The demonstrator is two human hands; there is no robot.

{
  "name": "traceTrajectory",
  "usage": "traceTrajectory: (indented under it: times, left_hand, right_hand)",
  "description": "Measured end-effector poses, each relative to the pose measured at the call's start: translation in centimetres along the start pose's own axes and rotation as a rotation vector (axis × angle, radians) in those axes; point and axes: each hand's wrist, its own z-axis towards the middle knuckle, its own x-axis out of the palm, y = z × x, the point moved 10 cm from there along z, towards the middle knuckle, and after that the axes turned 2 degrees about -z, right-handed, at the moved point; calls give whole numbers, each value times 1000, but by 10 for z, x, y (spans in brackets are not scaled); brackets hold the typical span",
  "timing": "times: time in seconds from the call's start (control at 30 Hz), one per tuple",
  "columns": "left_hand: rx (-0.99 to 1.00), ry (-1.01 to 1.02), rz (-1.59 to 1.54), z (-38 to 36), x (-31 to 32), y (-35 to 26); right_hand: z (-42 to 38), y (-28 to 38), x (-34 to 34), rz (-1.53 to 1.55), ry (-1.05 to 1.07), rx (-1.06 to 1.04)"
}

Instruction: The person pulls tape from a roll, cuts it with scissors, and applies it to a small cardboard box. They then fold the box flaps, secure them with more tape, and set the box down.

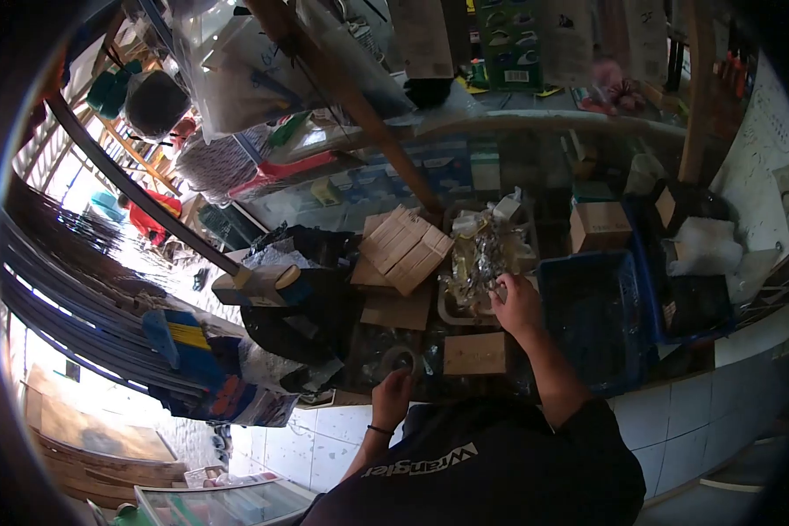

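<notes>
My right hand is over the near right side of a pale plastic tray, its fingers pinched together by the shiny contents. Whatever those fingers hold is too small to make out. Clear bags and silvery metal pieces fill the tray. Lower and to the left, my left hand is curled closed, near a clear round item that looks like a ring; anything inside its fingers is hidden. Between the two hands lies a closed brown cardboard box.
Flattened cardboard pieces lie left of the tray. A dark blue bin stands to its right, with a small carton behind. A wooden post slants overhead. Bundled grey pipes and black plastic crowd the left.
</notes>
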Motion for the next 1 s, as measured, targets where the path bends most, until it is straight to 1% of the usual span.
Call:
traceTrajectory:
  times: [0.03, 0.13, 0.17, 0.27, 0.3, 0.37, 0.47, 0.57, 0.67, 0.77, 0.87, 0.9, 0.97, 1.0]
  left_hand:
    - [10, 1, -5, 3, 4, -7]
    - [4, 13, -39, 11, 15, -11]
    - [21, 1, -42, 13, 16, -13]
    - [59, -40, -49, 18, 14, -18]
    - [61, -54, -54, 18, 11, -19]
    - [41, -76, -56, 16, 6, -21]
    - [-25, -109, -73, 16, -1, -22]
    - [-79, -122, -107, 18, 0, -11]
    - [-27, -106, -74, 26, 6, -2]
    - [71, -97, 4, 34, 8, -18]
    - [80, -53, -46, 41, 18, -28]
    - [57, -18, -63, 43, 24, -28]
    - [6, 43, -96, 43, 36, -26]
    - [71, 36, -73, 41, 43, -22]
  right_hand:
    - [1, -6, 2, -22, 33, 13]
    - [7, -14, 3, -66, -12, 2]
    - [10, -19, 9, -81, 40, 31]
    - [16, -19, 10, -174, -12, -40]
    - [20, -22, 13, -183, -9, -31]
    - [23, -29, 18, -204, 3, -11]
    - [31, -39, 22, -76, 135, 139]
    - [36, -28, 2, -32, 5, 53]
    - [34, -37, -11, 150, -157, 29]
    - [30, -39, -39, 267, -278, 45]
    - [21, -72, -37, 388, -295, 204]
    - [17, -83, -30, 512, -203, 280]
    - [5, -90, -45, 647, -359, 281]
    - [-1, -92, -53, 715, -433, 277]
